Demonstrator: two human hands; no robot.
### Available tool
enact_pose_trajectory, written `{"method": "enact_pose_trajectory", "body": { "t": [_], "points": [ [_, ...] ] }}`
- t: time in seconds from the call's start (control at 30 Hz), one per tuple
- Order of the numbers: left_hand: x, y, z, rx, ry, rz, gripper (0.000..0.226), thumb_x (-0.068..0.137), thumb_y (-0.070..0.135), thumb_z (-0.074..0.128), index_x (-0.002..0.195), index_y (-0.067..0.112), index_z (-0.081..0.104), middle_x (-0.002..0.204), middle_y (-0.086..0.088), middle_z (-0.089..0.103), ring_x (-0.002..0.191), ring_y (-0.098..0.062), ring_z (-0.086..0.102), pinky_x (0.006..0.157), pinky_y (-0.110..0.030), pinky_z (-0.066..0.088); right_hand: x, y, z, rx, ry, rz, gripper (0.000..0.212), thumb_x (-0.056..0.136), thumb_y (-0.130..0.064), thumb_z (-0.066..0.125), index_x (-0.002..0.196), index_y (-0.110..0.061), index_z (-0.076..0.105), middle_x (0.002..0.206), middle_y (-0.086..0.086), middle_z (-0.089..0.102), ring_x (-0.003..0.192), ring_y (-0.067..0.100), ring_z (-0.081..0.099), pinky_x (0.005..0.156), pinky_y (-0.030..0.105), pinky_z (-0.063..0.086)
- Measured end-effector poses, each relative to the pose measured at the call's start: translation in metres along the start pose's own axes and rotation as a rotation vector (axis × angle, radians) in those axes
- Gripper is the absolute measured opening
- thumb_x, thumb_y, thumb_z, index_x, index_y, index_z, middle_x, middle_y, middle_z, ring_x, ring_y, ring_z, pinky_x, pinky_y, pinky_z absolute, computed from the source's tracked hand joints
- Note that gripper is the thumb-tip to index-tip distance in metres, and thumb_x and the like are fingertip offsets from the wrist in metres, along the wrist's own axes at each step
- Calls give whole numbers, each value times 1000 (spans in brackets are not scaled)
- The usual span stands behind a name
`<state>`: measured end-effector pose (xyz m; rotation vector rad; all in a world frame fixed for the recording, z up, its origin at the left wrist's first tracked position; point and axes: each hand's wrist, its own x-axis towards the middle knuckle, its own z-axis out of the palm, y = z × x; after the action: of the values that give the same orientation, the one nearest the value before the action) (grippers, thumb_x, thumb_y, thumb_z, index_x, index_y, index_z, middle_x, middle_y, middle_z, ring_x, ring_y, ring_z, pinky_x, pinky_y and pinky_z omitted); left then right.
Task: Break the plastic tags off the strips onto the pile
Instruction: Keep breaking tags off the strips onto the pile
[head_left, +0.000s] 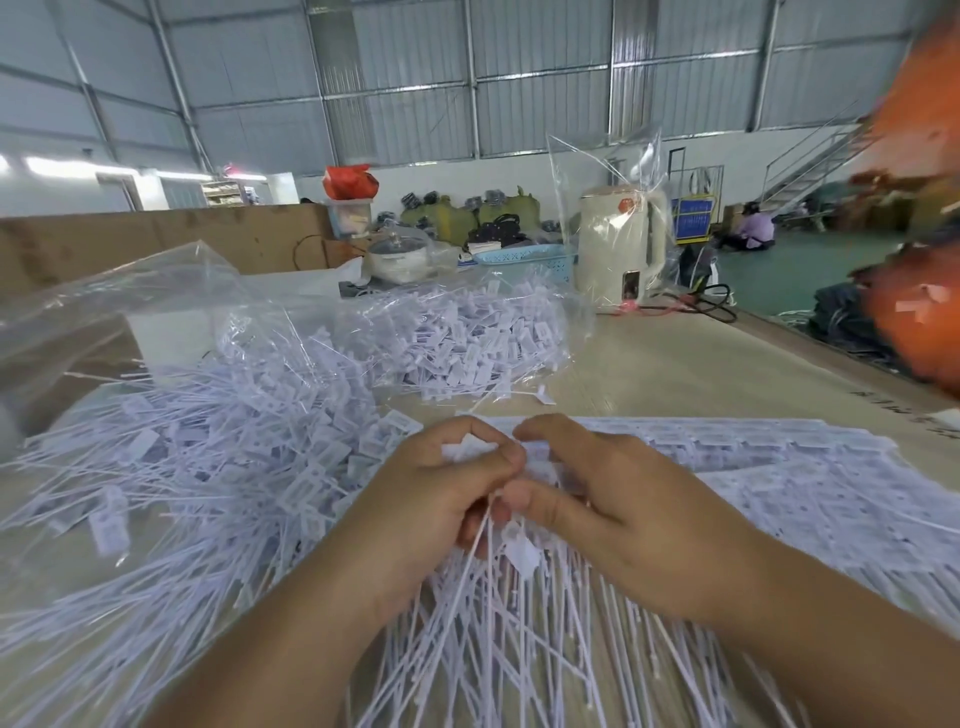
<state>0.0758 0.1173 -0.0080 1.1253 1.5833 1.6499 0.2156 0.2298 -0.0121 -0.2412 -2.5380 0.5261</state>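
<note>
My left hand (436, 493) and my right hand (613, 499) meet at the table's near middle, both curled round a bunch of white plastic tags (511, 561) whose thin tails fan down toward me. Thumbs and forefingers pinch the tag heads between the hands. Flat strips of joined tags (789, 483) lie under and to the right of my right hand. A big loose pile of separated tags (218, 457) spreads across the left of the table.
A clear plastic bag full of tags (467, 332) lies behind the pile, with more loose plastic film (119, 312) at the left. Further back stand a cream kettle (621, 249), a blue basket (524, 257) and a cardboard box (171, 234). The table edge (831, 353) runs along the right.
</note>
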Motion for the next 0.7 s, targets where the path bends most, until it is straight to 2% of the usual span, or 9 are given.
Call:
{"method": "enact_pose_trajectory", "body": {
  "t": [0.03, 0.1, 0.17, 0.3, 0.4, 0.53, 0.57, 0.63, 0.7],
  "points": [
    [1, 1, -1, -12, 14, 10, 8, 79, 26, 71, 73, 21, 69, 52, -4, 55, 42, -13, 45, 41, -20, 38, 0, 1, -3, -3, 12, 4, 46, 86, -71, 32, 105, -36, 54, 59, -12, 47, 58, 3, 49, 54, 28, 38],
    [2, 4, -5, -41, 56, 24, 10, 77, 29, 70, 71, 22, 69, 51, -4, 54, 39, -12, 44, 40, -19, 38, 0, 3, -8, 14, 8, 21, 29, 91, -63, 37, 77, -41, 48, 60, -14, 48, 57, 5, 47, 53, 26, 34],
    [2, 5, -7, -36, 80, 33, 10, 77, 30, 70, 69, 23, 69, 50, -4, 55, 38, -12, 44, 38, -18, 37, 1, 5, -9, -5, -11, 25, 30, 92, -59, 42, 67, -42, 40, 61, -17, 49, 55, 4, 46, 51, 23, 30],
    [0, 5, -7, 49, 44, 64, 24, 59, 45, 77, 69, 25, 69, 51, -3, 58, 40, -11, 48, 39, -19, 38, 1, 5, -9, -47, 9, 13, 39, 88, -63, 38, 67, -30, 35, 55, -8, 42, 54, 11, 45, 52, 33, 37],
    [0, 5, -6, 80, 48, 82, 26, 56, 45, 78, 70, 25, 69, 52, -3, 58, 41, -10, 48, 42, -20, 40, 2, 5, -8, -67, 43, 16, 37, 89, -60, 44, 65, -33, 34, 55, -11, 43, 55, 7, 45, 50, 29, 34],
    [0, 5, 0, -89, 94, 24, 23, 51, 42, 78, 61, 26, 65, 48, -2, 52, 39, -12, 46, 44, -22, 37, 1, -1, -6, -86, 135, 17, 40, 89, -57, 51, 63, -32, 34, 61, -18, 50, 52, 8, 44, 47, 26, 23],
    [-1, 6, 2, -142, 109, 9, 22, 50, 40, 78, 60, 26, 64, 48, -1, 51, 39, -13, 46, 45, -23, 38, 1, -2, -6, -87, 169, 8, 39, 90, -56, 52, 65, -32, 36, 59, -16, 49, 51, 8, 43, 46, 25, 23],
    [-2, 8, 5, -244, 137, -9, 17, 55, 34, 77, 60, 25, 64, 47, -1, 48, 39, -13, 46, 42, -23, 40, 0, -6, -3, -133, 246, -15, 37, 91, -55, 52, 68, -29, 41, 50, -9, 38, 47, 8, 39, 44, 25, 24],
    [-4, 9, 9, -344, 154, -25, 10, 63, 28, 74, 62, 23, 66, 48, -1, 48, 40, -13, 48, 39, -24, 44, -1, -10, 1, -190, 315, -21, 39, 90, -55, 49, 68, -24, 43, 50, -10, 31, 45, 9, 36, 42, 24, 25]
  ]
}}
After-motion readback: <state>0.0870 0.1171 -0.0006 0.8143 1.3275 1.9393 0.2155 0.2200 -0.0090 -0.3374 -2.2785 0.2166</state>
